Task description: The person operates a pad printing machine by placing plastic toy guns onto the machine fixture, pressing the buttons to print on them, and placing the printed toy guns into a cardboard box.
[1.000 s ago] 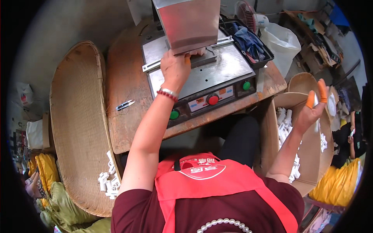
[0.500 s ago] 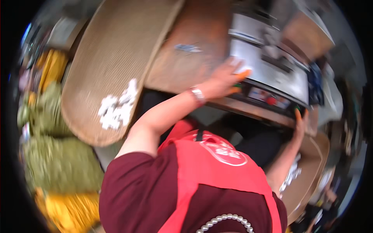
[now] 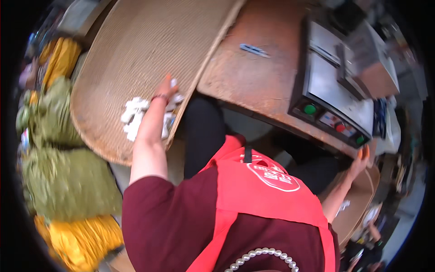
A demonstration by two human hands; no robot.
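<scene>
**Left hand at the far end of the white pieces; right hand well apart by the machine**

White pieces (image 3: 132, 122) are lying jumbled in the near end of the woven tray (image 3: 149, 41), left of the table (image 3: 258, 79). Left hand (image 3: 167, 88) is sitting over the far end of the pile. One piece is showing white right at its fingers; can't tell if they're closing on it or only touching.

Key relation: pieces are lying near of the left hand, on both sides of its wrist, bigger clump to the left, smaller one to the right against the tray's right rim. Long axes are pointing mixed ways; the piece at the fingers is too small to read.

Left hand is by far the nearer one. Right hand (image 3: 358, 167) is resting just near of the machine's (image 3: 340, 86) right corner, orange-covered fingertips (image 3: 366, 152) pointing far. Contact and grip there: can't tell. Snips (image 3: 254, 50) are lying on the table between tray and machine.
</scene>
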